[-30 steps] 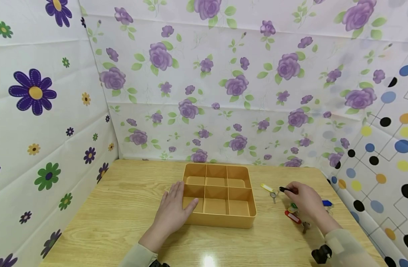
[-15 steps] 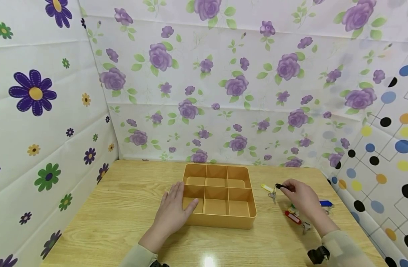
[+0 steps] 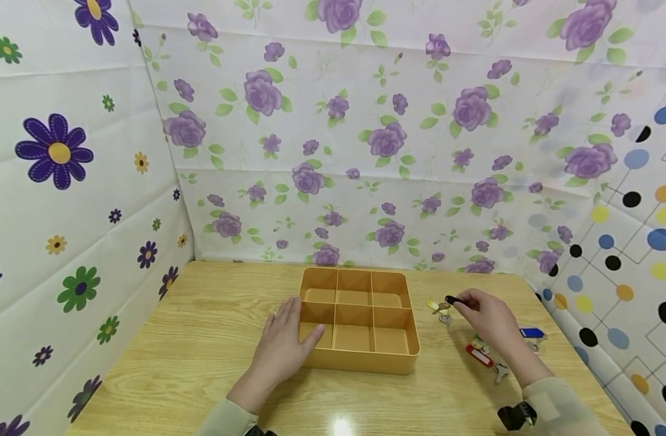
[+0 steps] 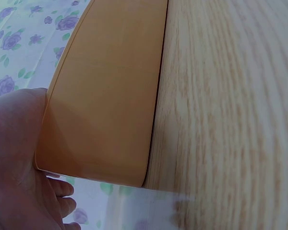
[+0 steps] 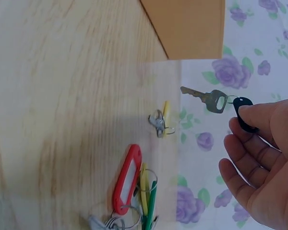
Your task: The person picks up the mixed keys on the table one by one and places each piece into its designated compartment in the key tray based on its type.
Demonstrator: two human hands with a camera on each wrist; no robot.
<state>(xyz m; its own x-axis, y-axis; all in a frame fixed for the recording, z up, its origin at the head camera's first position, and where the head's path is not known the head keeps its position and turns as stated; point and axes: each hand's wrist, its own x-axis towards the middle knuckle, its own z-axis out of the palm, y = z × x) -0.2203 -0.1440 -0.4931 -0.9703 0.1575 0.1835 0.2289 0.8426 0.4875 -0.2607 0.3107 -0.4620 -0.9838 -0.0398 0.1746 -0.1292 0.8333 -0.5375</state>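
My right hand (image 3: 491,321) pinches a black key tag (image 5: 245,115) between thumb and index finger. A brass-coloured key (image 5: 216,101) dangles from its ring, raised above the table. Just beyond lies a yellow key tag (image 5: 166,120) with a silver key. My left hand (image 3: 282,345) rests at the left side of an orange-brown organizer box (image 3: 360,361), fingers extended along it and the thumb over the front rim. Its several compartments hold nothing.
Right of the box, a red key tag (image 3: 479,356) with silver keys (image 3: 500,373) lies near a blue key tag (image 3: 531,333). A green tag (image 5: 151,203) sits against another yellow one beside the red. Flowered cloth (image 3: 387,139) hangs behind the wooden table (image 3: 218,303).
My right hand has lifted the black key tag and shifted slightly left and away from me; its key now hangs in sight. The left hand and box stay put.
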